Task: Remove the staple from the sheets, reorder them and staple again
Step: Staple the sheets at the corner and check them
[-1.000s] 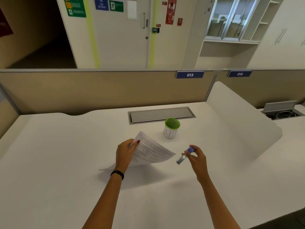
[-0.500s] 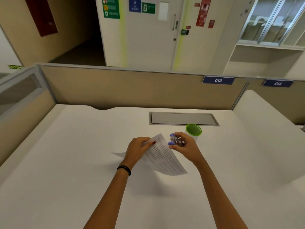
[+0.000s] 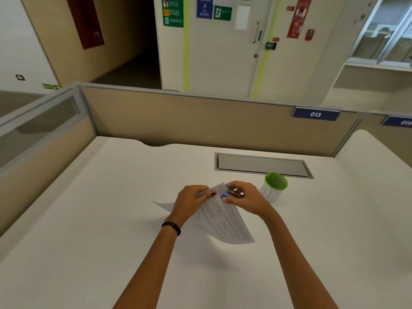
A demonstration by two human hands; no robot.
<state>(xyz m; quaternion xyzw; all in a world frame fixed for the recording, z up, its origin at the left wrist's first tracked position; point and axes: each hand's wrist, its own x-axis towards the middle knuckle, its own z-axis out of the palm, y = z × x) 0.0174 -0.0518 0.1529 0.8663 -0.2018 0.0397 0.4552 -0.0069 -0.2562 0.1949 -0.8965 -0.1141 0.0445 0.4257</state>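
White cup (image 3: 270,192) with green rim, blue-and-silver stapler (image 3: 231,194), white desk (image 3: 89,219).

The counter (image 3: 93,219) lay bare to the left and toward the near edge, giving wide room for a hand to pass. At its middle the left hand (image 3: 189,202) and right hand (image 3: 245,198) met over the sheets (image 3: 223,217), whose lower part hung lifted above the surface. Just right of the right hand stood a cup (image 3: 273,188), upright, narrowing that side. Behind it a flush hatch (image 3: 263,167) sat in the counter. A partition (image 3: 200,121) closed the far edge, another the left, and a curved divider (image 3: 379,152) rose at the right.
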